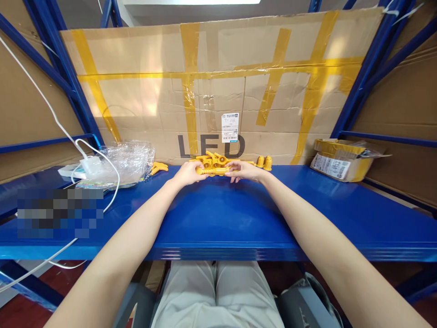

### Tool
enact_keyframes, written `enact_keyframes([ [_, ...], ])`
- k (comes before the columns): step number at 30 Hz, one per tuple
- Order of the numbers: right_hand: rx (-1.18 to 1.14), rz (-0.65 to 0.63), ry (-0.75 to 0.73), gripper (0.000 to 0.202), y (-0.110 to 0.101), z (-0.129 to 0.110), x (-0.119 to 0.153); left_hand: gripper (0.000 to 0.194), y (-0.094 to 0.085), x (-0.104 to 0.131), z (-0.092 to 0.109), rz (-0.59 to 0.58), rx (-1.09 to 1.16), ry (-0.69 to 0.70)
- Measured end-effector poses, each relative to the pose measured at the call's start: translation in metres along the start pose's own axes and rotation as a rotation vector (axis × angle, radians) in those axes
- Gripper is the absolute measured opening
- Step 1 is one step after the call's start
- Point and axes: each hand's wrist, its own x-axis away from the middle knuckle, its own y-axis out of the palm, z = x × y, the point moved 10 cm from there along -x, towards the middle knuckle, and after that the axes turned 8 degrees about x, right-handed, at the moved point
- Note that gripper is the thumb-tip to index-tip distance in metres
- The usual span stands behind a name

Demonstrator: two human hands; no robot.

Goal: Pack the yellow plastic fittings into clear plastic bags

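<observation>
A heap of yellow plastic parts (211, 157), some of them hollow tubes, lies on the blue shelf against the cardboard. In front of this heap, a long yellow plastic piece (215, 171) is held level between my two hands. My left hand (188, 173) closes round its left end, and my right hand (244, 171) pinches the right end with the fingertips. Just right of my right hand stand two yellow caps (268, 163). More yellow pieces (159, 168) lie in a small bunch left of my left hand. My fingers partly cover the held piece.
Clear plastic wrap (128, 159) and a white plug (91, 166) with a trailing cable lie at the left. A blurred dark object (58, 212) is nearer me. An opened carton (341, 161) sits at the right. A large taped cardboard sheet (153, 109) closes the back.
</observation>
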Motion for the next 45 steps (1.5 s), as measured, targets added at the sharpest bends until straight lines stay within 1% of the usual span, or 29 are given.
enact_keyframes([
  [3, 0.062, 0.034, -0.036, 0.043, -0.004, -0.003, -0.003, 0.033, 0.001, 0.000, -0.001, -0.006, -0.003, 0.003],
  [7, 0.101, 0.032, -0.053, 0.040, -0.003, -0.006, -0.002, 0.032, 0.002, 0.001, 0.000, -0.011, -0.010, 0.002],
  [11, 0.117, 0.002, -0.065, 0.036, 0.000, -0.005, 0.001, 0.033, 0.002, 0.001, 0.002, -0.017, -0.019, 0.006],
  [15, -0.011, -0.053, -0.056, 0.035, 0.006, 0.001, 0.000, 0.034, 0.003, 0.001, 0.001, -0.024, -0.028, -0.012],
  [17, -0.074, -0.060, -0.036, 0.033, 0.007, 0.005, 0.000, 0.033, 0.003, 0.001, 0.002, -0.029, -0.021, -0.009],
  [20, -0.101, -0.051, -0.011, 0.030, 0.008, 0.006, 0.000, 0.031, 0.001, 0.001, 0.004, -0.027, -0.016, 0.008],
  [23, -0.116, -0.074, 0.000, 0.027, 0.012, 0.005, 0.001, 0.032, 0.000, 0.000, 0.004, -0.017, -0.014, 0.014],
  [25, -0.105, -0.086, 0.017, 0.029, 0.015, 0.005, 0.000, 0.033, 0.002, 0.000, 0.002, -0.033, -0.005, 0.006],
  [27, -0.040, -0.059, 0.027, 0.032, 0.014, 0.006, -0.003, 0.034, 0.002, 0.000, -0.001, -0.037, -0.001, -0.002],
  [29, 0.113, 0.023, -0.019, 0.034, 0.008, 0.001, -0.006, 0.033, 0.001, 0.000, -0.002, -0.025, 0.006, -0.005],
  [32, 0.441, 0.204, -0.195, 0.034, -0.002, -0.021, -0.006, 0.033, 0.001, 0.000, -0.003, -0.026, 0.035, -0.013],
  [34, 0.624, 0.263, -0.299, 0.035, 0.000, -0.034, -0.003, 0.033, 0.002, 0.001, -0.004, -0.038, 0.055, -0.023],
  [36, 0.760, 0.254, -0.374, 0.033, 0.008, -0.043, 0.000, 0.034, 0.002, 0.001, -0.003, -0.040, 0.068, -0.023],
  [39, 0.881, 0.242, -0.459, 0.027, 0.017, -0.053, 0.004, 0.034, 0.000, 0.002, -0.001, -0.030, 0.069, -0.018],
  [42, 0.926, 0.264, -0.474, 0.020, 0.019, -0.057, 0.006, 0.034, -0.001, 0.002, 0.002, -0.019, 0.060, -0.004],
  [45, 0.926, 0.269, -0.477, 0.016, 0.019, -0.059, 0.008, 0.034, -0.002, 0.001, 0.005, -0.014, 0.048, 0.009],
])
